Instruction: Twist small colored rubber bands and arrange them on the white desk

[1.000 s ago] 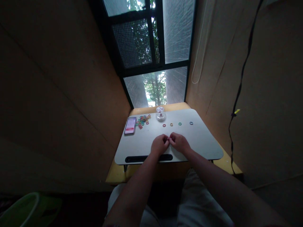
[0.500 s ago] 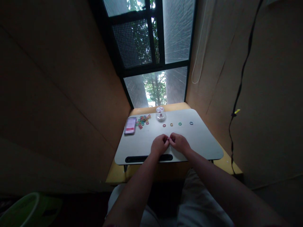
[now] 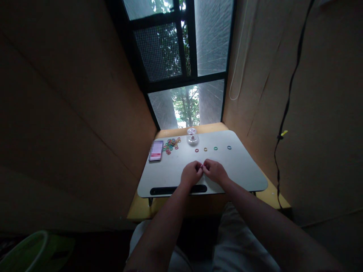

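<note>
My left hand (image 3: pixel 192 173) and my right hand (image 3: pixel 214 170) meet over the middle of a white lap table (image 3: pixel 164 173). Both have their fingers pinched on a small pinkish thing (image 3: pixel 202 166) between the fingertips, too small to make out. Beyond them lies a spaced row of small rings: a red ring (image 3: pixel 196 150), a yellow ring (image 3: pixel 205 149), a green ring (image 3: pixel 216 148) and a blue ring (image 3: pixel 229 147). A pile of coloured rings (image 3: pixel 171 143) is at the back left.
A phone (image 3: pixel 156 151) lies at the table's left edge. Behind the rings stands a clear round container (image 3: pixel 193 139). The lap table has a black slot (image 3: pixel 164 190) at its front edge. A black cable (image 3: pixel 289 90) hangs at right; a green basket (image 3: pixel 42 253) is low at left.
</note>
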The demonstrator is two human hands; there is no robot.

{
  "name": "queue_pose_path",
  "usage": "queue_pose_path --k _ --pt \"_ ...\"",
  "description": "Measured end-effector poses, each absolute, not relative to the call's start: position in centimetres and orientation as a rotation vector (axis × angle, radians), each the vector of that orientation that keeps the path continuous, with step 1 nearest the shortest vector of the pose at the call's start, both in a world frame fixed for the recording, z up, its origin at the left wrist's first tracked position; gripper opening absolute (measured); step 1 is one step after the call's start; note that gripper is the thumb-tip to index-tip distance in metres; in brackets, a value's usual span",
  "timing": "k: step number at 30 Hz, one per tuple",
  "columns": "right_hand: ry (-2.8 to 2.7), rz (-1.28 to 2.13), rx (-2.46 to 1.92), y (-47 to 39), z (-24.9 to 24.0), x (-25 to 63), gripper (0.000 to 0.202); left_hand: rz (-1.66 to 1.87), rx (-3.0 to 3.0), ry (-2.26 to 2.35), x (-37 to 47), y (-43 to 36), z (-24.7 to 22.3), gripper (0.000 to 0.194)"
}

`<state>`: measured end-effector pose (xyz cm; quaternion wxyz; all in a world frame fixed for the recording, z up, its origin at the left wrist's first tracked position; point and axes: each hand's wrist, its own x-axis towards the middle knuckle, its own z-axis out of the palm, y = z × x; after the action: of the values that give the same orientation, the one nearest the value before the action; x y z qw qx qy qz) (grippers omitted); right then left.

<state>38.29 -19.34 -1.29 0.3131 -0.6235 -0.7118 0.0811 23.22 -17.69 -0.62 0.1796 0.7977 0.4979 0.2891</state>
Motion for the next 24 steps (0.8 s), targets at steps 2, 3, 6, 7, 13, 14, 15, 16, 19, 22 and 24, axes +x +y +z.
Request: queue_pose_path --k 2,3,6,7,13,14,15,16,19,22,24 --pt "-1.877 0.212 -1.645 -19.34 -1.27 38.29 0.015 0.805 2.251 1.415 23.25 -17.73 -0.52 0.015" --pt "-1.877 0.214 -1.647 -19.34 -1.27 38.29 0.015 0.796 2.248 1.424 23.26 -17.75 -0.46 0.015" --pt "-1.874 0.218 -1.643 -19.34 -1.25 38.27 0.014 0.77 2.237 1.449 23.29 -17.82 -0.29 0.016" --pt "-1.872 0.218 -1.639 -19.35 -1.24 38.27 0.014 0.77 2.234 1.45 23.29 -17.84 -0.25 0.016" --pt "-1.865 0.226 -1.64 -19.42 -1.09 38.25 0.015 0.779 2.228 1.442 23.3 -17.93 -0.13 0.016" --pt "-1.866 0.23 -1.642 -19.42 -1.08 38.25 0.015 0.779 2.228 1.444 23.29 -17.92 -0.15 0.016" --pt "-1.866 0.235 -1.645 -19.42 -1.09 38.25 0.015 0.781 2.229 1.444 23.29 -17.9 -0.19 0.016" --pt "-1.865 0.238 -1.646 -19.42 -1.1 38.25 0.015 0.786 2.231 1.442 23.28 -17.87 -0.24 0.016" --pt "-1.857 0.236 -1.639 -19.41 -1.15 38.24 0.014 0.802 2.246 1.425 23.24 -17.75 -0.44 0.015" --pt "-1.853 0.233 -1.628 -19.41 -1.15 38.23 0.013 0.803 2.248 1.42 23.26 -17.69 -0.52 0.015" --pt "-1.855 0.241 -1.623 -19.42 -1.1 38.23 0.013 0.793 2.241 1.432 23.3 -17.7 -0.46 0.016"
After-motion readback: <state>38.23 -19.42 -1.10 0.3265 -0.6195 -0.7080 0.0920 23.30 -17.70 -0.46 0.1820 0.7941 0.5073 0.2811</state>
